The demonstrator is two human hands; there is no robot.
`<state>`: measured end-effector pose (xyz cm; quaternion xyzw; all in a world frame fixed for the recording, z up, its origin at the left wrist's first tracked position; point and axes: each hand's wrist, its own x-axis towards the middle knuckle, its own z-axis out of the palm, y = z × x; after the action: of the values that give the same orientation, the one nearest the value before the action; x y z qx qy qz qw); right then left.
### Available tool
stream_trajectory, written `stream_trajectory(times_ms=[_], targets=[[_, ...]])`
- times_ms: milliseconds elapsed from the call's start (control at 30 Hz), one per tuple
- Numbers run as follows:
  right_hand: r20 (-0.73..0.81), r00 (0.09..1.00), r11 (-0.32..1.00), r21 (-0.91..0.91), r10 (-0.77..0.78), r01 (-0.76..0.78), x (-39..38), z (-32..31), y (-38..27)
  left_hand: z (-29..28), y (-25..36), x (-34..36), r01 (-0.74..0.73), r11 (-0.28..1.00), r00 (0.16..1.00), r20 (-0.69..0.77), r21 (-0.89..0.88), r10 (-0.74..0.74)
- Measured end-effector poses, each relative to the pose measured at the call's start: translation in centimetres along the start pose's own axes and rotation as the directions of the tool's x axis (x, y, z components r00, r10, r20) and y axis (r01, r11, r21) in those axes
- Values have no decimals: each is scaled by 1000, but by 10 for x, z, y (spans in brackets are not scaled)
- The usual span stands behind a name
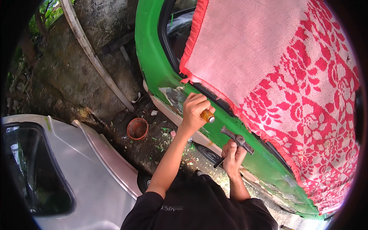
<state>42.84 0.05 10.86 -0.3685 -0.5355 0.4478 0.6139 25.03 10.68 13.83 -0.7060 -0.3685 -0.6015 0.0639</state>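
My left hand [194, 111] grips a tool with a translucent amber handle [207, 116] and a metal end cap; its working end is hidden behind the fingers, against the green car body [151, 50] near a patch of peeled paint [172, 96]. Lower right, my right hand [234, 157] is closed round the dark handle of a metal hammer [235, 138], whose head is raised in front of the green panel. A pink towel with red floral pattern [314, 115] covers much of the car's windows and upper side.
A silver vehicle [84, 168] stands at my lower left. A terracotta bowl [137, 129] sits on the ground among paint flakes and debris. A long pale strip [97, 61] leans along a stained concrete surface [96, 27], with foliage at the upper left.
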Motion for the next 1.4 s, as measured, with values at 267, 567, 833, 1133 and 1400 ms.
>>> stream_trajectory(times_ms=[267, 567, 833, 1133, 1400], targets=[[32, 999, 999, 47, -6, 4, 3, 4, 2, -1, -7, 1, 2, 1000, 1000, 10, 28, -3], [26, 999, 999, -9, -34, 34, 4, 3, 5, 3, -7, 4, 8, 1000, 1000, 4, 10, -8], [37, 962, 937, -218, -270, 272, 15, 5, -29, 3, -6, 8, -1, 1000, 999, -38, -16, 0], [4, 967, 939, -240, -254, 248, 19, 5, -40, 10, -6, 10, 19, 1000, 999, -40, -12, -19], [-65, 973, 953, -224, -222, 203, 25, -1, -29, 15, -8, 6, 19, 1000, 1000, -17, 18, -19]])
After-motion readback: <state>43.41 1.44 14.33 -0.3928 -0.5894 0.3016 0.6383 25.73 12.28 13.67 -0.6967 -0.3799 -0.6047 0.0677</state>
